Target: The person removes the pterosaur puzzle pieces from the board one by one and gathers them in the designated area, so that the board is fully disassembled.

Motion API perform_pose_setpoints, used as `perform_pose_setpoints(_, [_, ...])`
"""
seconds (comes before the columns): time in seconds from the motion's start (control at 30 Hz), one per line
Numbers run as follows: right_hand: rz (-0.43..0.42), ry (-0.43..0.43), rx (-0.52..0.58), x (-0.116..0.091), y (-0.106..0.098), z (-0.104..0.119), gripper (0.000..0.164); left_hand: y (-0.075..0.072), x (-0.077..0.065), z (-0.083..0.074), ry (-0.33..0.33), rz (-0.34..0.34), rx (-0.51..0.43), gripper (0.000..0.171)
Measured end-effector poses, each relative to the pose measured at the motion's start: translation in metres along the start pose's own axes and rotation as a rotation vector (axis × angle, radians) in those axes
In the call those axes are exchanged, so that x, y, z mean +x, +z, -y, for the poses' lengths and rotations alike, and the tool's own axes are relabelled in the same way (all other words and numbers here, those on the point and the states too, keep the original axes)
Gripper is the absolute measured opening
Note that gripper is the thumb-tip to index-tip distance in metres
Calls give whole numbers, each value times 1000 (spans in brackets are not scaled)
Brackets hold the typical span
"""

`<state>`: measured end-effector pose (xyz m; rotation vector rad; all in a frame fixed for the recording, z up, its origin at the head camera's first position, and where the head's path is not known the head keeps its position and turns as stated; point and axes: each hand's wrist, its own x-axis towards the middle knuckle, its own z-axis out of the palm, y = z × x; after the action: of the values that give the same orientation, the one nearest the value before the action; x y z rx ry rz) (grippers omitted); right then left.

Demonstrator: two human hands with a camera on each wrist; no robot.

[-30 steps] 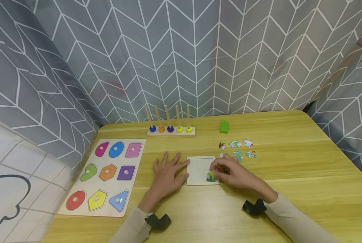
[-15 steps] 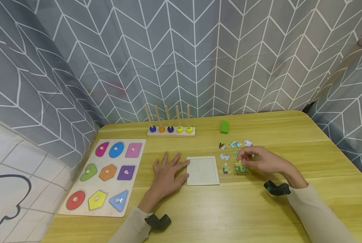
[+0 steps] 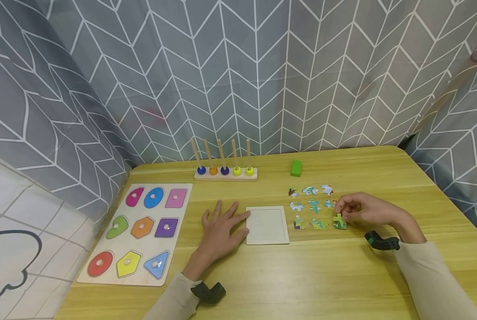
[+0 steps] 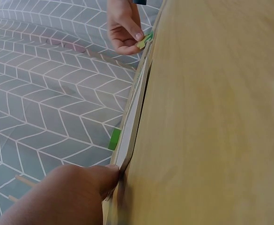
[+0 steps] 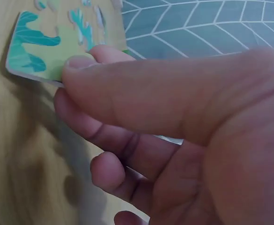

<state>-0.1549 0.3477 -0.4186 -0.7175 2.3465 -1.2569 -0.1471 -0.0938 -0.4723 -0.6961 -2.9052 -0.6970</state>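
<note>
My right hand pinches a green jigsaw piece between thumb and fingers, at the lower right corner of a group of loose pieces. In the right wrist view the jigsaw piece is tilted, its edge raised over the wood. My left hand lies with fingers spread, its thumb and index fingertip at the left edge of a pale square puzzle tray. The left wrist view shows the left thumb at the tray's edge. Several jigsaw pieces lie in rows between the tray and my right hand.
A shape board with coloured knobbed shapes lies at the left. Behind stands a peg rack with one bead on each upright peg. A green block sits near the back edge, before a grey patterned curtain.
My right hand has moved right from over the tray to the far end of the bottom row. A green piece that was over the tray now lies in that row. The left hand stays still.
</note>
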Motion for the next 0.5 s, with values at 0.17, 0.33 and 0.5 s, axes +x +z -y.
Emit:
perform_pose_setpoints(0.17, [-10, 2, -21, 2, 1, -3, 12, 1, -1, 0, -9, 6, -5, 47])
perform_pose_setpoints(0.33, [-15, 28, -25, 4, 2, -2, 13, 1, 0, 0, -9, 5, -1, 47])
perform_pose_setpoints(0.5, [-13, 43, -37, 4, 2, -1, 13, 1, 0, 0, 4, -5, 0, 47])
